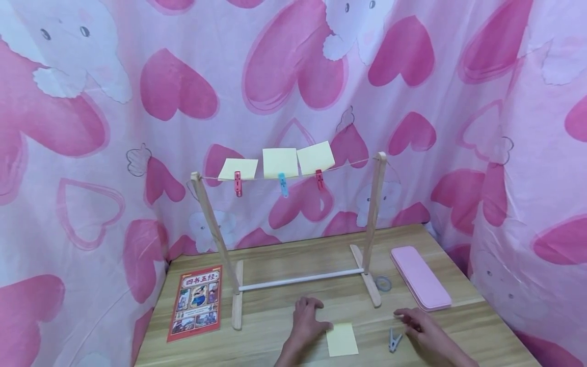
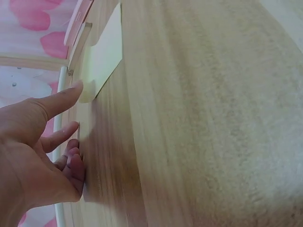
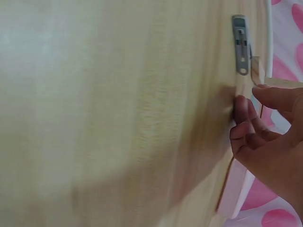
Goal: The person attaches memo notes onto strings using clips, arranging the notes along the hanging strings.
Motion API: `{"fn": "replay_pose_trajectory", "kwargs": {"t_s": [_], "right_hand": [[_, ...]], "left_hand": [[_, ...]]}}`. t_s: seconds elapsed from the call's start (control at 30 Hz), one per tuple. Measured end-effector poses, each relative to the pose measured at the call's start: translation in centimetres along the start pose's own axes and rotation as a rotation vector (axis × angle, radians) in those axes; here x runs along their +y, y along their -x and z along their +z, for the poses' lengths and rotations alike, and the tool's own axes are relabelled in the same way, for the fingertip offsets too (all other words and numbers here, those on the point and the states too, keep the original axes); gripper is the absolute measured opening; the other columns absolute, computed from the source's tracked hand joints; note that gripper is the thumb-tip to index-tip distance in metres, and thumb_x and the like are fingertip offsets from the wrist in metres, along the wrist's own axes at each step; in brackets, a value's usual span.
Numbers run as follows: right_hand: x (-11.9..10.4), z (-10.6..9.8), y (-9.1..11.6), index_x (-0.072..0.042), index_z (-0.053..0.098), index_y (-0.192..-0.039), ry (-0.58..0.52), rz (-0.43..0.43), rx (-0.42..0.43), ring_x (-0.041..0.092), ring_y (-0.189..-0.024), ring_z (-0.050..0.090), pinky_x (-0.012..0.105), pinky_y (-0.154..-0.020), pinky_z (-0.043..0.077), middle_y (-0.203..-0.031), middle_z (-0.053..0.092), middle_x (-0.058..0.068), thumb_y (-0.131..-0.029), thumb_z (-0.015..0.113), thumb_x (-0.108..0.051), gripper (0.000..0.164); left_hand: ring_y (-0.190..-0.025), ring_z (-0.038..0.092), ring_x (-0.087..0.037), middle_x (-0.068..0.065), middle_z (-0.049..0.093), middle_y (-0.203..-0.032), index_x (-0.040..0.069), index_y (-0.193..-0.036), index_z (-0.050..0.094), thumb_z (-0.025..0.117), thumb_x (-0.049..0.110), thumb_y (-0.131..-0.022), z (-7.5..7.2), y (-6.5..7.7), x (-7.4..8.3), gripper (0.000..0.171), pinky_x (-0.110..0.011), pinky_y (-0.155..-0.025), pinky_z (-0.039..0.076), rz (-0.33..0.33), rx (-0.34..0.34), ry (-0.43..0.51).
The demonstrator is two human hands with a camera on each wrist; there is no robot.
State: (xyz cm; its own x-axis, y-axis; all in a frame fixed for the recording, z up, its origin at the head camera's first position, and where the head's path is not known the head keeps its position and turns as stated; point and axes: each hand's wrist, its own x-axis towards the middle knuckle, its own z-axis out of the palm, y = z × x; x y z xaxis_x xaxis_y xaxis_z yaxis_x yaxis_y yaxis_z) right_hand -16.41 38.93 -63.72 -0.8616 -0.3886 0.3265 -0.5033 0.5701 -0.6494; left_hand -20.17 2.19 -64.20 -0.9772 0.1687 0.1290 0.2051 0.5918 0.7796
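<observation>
A pale yellow sticky note (image 1: 342,340) lies on the table in the head view. My left hand (image 1: 305,321) rests just to its left, with the thumb tip at the note's upper left corner and the other fingers loosely bent. In the left wrist view the thumb tip overlaps the end of the note (image 2: 107,52). A grey clothespin (image 1: 394,340) lies right of the note. Beside it my right hand (image 1: 424,329) hovers low over the table, its fingers loosely curled around nothing. The right wrist view shows the clothespin (image 3: 241,45) beyond the thumb.
A wooden stand (image 1: 373,214) carries a string where a red clip (image 1: 237,184), a blue clip (image 1: 283,185) and another red clip (image 1: 319,179) hold yellow notes. A red booklet (image 1: 196,303) lies left. At right are a tape roll (image 1: 383,284) and a pink case (image 1: 421,278).
</observation>
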Motion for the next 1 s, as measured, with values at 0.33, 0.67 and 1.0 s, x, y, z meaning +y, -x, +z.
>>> {"fn": "replay_pose_trajectory", "kwargs": {"t_s": [0.33, 0.67, 1.0], "right_hand": [[-0.5, -0.3, 0.9, -0.003, 0.076, -0.124, 0.013, 0.103, -0.169, -0.001, -0.094, 0.051, 0.023, -0.074, 0.049, -0.111, 0.062, 0.0, -0.088, 0.073, 0.009, 0.038], [0.3, -0.4, 1.4, -0.004, 0.076, -0.121, -0.016, 0.062, -0.201, -0.004, -0.097, 0.055, 0.023, -0.076, 0.052, -0.112, 0.069, 0.005, -0.093, 0.078, 0.001, 0.029], [1.7, 0.0, 1.8, -0.011, 0.073, -0.106, -0.023, 0.017, -0.201, -0.003, -0.087, 0.051, 0.024, -0.067, 0.043, -0.099, 0.067, -0.007, -0.092, 0.081, -0.002, 0.019]], "left_hand": [[-0.112, 0.044, -0.032, -0.012, 0.054, -0.12, 0.009, -0.099, 0.07, 0.1, 0.006, -0.068, 0.8, 0.1, -0.5, 0.043, -0.047, -0.095, 0.043, 0.036, -0.042, -0.038], [-0.106, 0.042, -0.026, -0.005, 0.056, -0.109, 0.014, -0.079, 0.074, 0.097, 0.007, -0.07, 2.2, 0.1, -1.8, 0.026, -0.04, -0.089, 0.036, 0.082, 0.008, -0.078], [-0.106, 0.041, -0.019, -0.004, 0.057, -0.115, 0.016, -0.095, 0.073, 0.099, 0.023, -0.074, 1.9, 1.3, -1.6, 0.035, -0.036, -0.087, 0.035, 0.176, 0.027, -0.076]]}}
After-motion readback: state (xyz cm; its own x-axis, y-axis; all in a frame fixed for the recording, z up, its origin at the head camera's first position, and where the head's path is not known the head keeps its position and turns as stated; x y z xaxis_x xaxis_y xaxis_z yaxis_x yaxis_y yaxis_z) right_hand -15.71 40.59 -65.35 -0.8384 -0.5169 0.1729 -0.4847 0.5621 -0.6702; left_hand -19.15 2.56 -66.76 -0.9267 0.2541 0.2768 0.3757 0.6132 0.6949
